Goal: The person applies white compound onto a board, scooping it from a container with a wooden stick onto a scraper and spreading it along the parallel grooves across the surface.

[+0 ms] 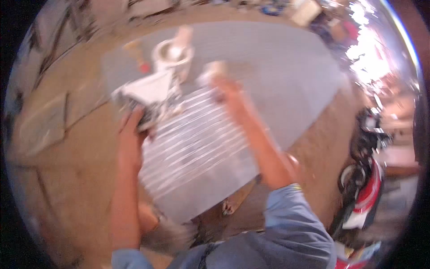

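My right hand (227,89) is over the far part of a shiny grey sheet with pale ridges (197,143). Its fingers look closed around a small whitish thing (210,74), too blurred to name. At the sheet's left edge my left hand (133,121) touches or lies against a crumpled bundle with a white flap and a dark-and-white pattern (150,92); motion smears its fingers. Behind the bundle stands a white bucket (159,58) with a pale object sticking out of it. Left of the bucket lies a yellowish tool with a red end (139,54).
The grey surface (273,76) stretches beyond the ridged part to the back right. Brown ground (67,179) surrounds it. A red and white motorbike (369,188) stands at the right. Mixed clutter (309,13) lines the far edge, and a bare foot (229,206) shows below the sheet.
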